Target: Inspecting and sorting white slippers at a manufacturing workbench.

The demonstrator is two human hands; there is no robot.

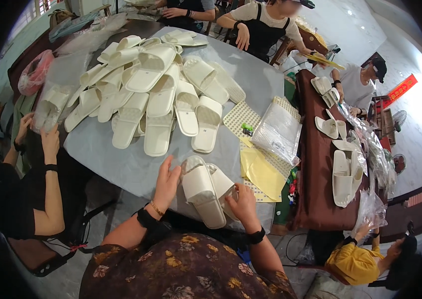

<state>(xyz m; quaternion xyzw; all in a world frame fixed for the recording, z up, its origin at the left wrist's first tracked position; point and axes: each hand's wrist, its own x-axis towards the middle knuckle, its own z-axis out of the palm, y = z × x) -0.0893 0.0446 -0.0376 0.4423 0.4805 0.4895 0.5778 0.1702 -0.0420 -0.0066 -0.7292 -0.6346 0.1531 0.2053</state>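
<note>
Two cream-white open-toe slippers are in front of me at the near edge of the grey table. The front slipper (202, 192) partly covers the second slipper (221, 180), which lies to its right. My left hand (167, 182) is beside the front slipper's left edge, its fingers stretched out and apart; whether it touches the slipper I cannot tell. My right hand (243, 203) has its fingers closed on the right edge of the second slipper. Beyond them lies a large heap of matching slippers (146, 74), stacked over one another.
Right of the slippers are yellow paper (263, 177), sticker sheets (241, 117) and clear plastic bags (278, 132). A brown table (315, 199) carries more slippers (343, 174). At left, a person's hands (46, 137) hold a bagged slipper (54, 107). Other people sit around.
</note>
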